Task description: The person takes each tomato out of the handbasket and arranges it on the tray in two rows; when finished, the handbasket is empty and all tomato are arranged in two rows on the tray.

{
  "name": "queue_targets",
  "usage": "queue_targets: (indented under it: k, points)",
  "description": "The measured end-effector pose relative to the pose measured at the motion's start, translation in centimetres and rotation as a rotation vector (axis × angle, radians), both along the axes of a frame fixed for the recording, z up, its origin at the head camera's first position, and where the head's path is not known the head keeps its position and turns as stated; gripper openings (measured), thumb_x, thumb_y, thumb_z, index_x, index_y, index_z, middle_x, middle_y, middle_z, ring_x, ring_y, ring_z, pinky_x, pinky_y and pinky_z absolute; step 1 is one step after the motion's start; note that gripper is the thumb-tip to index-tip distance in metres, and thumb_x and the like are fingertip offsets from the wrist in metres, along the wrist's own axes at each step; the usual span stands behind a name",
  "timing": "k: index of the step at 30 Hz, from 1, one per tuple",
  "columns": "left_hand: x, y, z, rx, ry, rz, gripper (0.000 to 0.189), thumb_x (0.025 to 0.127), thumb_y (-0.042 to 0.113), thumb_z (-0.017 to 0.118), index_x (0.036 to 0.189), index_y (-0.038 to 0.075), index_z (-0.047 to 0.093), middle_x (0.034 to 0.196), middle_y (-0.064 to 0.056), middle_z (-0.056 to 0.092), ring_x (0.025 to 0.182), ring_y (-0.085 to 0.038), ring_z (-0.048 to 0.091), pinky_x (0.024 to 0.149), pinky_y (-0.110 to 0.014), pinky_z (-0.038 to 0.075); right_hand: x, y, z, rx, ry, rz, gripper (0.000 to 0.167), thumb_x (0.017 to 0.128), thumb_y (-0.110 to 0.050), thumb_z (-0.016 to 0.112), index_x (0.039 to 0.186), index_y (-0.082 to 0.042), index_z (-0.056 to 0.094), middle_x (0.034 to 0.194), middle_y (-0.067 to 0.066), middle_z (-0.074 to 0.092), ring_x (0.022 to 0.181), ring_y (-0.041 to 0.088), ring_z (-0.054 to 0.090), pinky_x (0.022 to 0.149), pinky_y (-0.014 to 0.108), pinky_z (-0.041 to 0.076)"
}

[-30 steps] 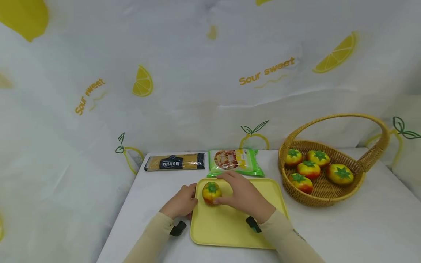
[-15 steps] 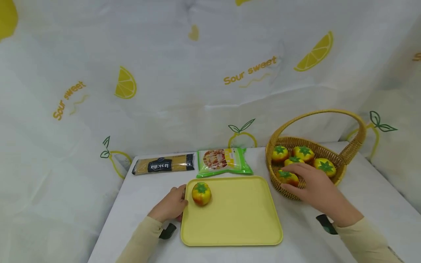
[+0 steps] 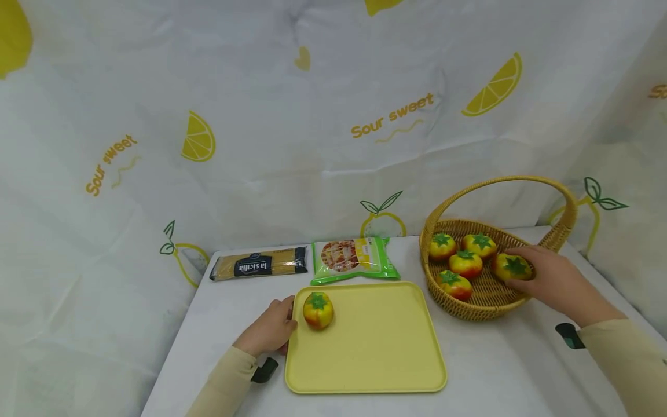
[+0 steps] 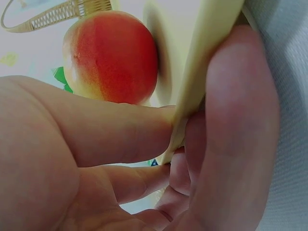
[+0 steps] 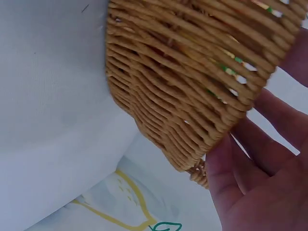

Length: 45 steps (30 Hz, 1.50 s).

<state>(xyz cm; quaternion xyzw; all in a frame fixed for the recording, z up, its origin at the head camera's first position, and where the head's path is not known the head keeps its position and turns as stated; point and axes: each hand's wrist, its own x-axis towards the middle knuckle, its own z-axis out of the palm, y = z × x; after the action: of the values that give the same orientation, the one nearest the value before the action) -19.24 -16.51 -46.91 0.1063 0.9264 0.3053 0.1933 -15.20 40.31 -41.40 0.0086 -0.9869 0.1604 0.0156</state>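
At its left edge, the yellow tray point(image 3: 367, 347) is pinched between the thumb and curled fingers of my left hand point(image 3: 267, 329). One yellow-red tomato point(image 3: 318, 311) with a green star-shaped top rests in the tray's upper left corner, and its red side shows large in the left wrist view. My right hand point(image 3: 554, 284) reaches over the right rim of the wicker basket point(image 3: 482, 313), thumb and fingers around the rightmost tomato point(image 3: 509, 267) inside. In the right wrist view the basket's woven wall point(image 5: 178, 82) hides that tomato and the ends of several fingers.
Several more tomatoes point(image 3: 465, 264) sit in the left part of the basket, under its tall arched handle point(image 3: 500, 180). Behind the tray lie a pack of spaghetti point(image 3: 260, 263) and a green-edged food bag point(image 3: 354, 259). A lemon-print cloth point(image 3: 292, 145) hangs behind the white table.
My right hand has left the tomato on the tray and moved right, past the basket's front tomato, to the rightmost one. My left hand stays on the tray edge. The head view has shifted right.
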Motion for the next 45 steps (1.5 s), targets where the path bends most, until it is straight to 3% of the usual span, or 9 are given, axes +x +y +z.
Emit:
queue_targets:
  k: [11,19,23,29,35,45]
  points:
    - [0.3,0.2,-0.2,0.062,-0.054,0.006,0.057,0.108,0.011,0.060,0.161,0.001,0.043,0.122,-0.018,0.056,0.077,-0.020,0.061,0.059,-0.033,0.057,-1.5,0.8,-1.0,0.048,-0.053,0.021,0.075,0.088,-0.018,0.087,0.148,0.011,0.052,0.151,0.046,0.043,0.133,0.070,0.042,0.107,0.083,0.038]
    - [0.5,0.1,-0.2,0.086,-0.047,0.002,0.058,0.108,0.009,0.058,0.162,-0.002,0.041,0.120,-0.019,0.056,0.074,-0.021,0.061,0.057,-0.033,0.057,-1.7,0.3,-1.1,0.059,-0.029,0.027,0.066,0.089,-0.010,0.082,0.144,0.012,0.055,0.147,0.047,0.046,0.130,0.070,0.044,0.106,0.082,0.039]
    - [0.5,0.0,-0.3,0.073,-0.034,-0.003,0.057,0.107,0.009,0.059,0.161,-0.002,0.042,0.120,-0.018,0.057,0.081,-0.021,0.060,0.060,-0.032,0.056,-1.7,0.3,-1.1,0.050,-0.023,0.034,0.065,0.088,-0.011,0.083,0.143,0.013,0.056,0.146,0.047,0.046,0.129,0.071,0.045,0.105,0.083,0.039]
    - [0.4,0.2,-0.4,0.042,-0.030,-0.011,0.057,0.108,0.011,0.059,0.161,-0.001,0.042,0.120,-0.017,0.057,0.086,-0.020,0.059,0.065,-0.032,0.055,-0.9,0.5,-1.0,0.045,-0.013,0.047,0.068,0.088,-0.018,0.084,0.144,0.011,0.057,0.146,0.049,0.047,0.128,0.072,0.044,0.104,0.085,0.037]
    - [0.3,0.3,-0.2,0.026,-0.029,-0.002,0.060,0.108,0.011,0.059,0.163,-0.002,0.040,0.118,-0.017,0.056,0.083,-0.020,0.059,0.066,-0.031,0.053,0.3,-0.2,0.2,-0.001,-0.029,0.010,0.073,0.091,-0.025,0.084,0.148,0.008,0.053,0.147,0.048,0.042,0.125,0.071,0.046,0.099,0.085,0.040]
    - [0.0,0.2,0.0,0.004,-0.020,0.009,0.061,0.107,0.012,0.059,0.162,-0.003,0.040,0.119,-0.016,0.056,0.091,-0.021,0.060,0.079,-0.037,0.055,1.6,-5.6,1.9,-0.075,0.042,0.062,0.080,0.093,-0.044,0.085,0.152,0.001,0.054,0.146,0.036,0.049,0.124,0.061,0.054,0.096,0.080,0.047]
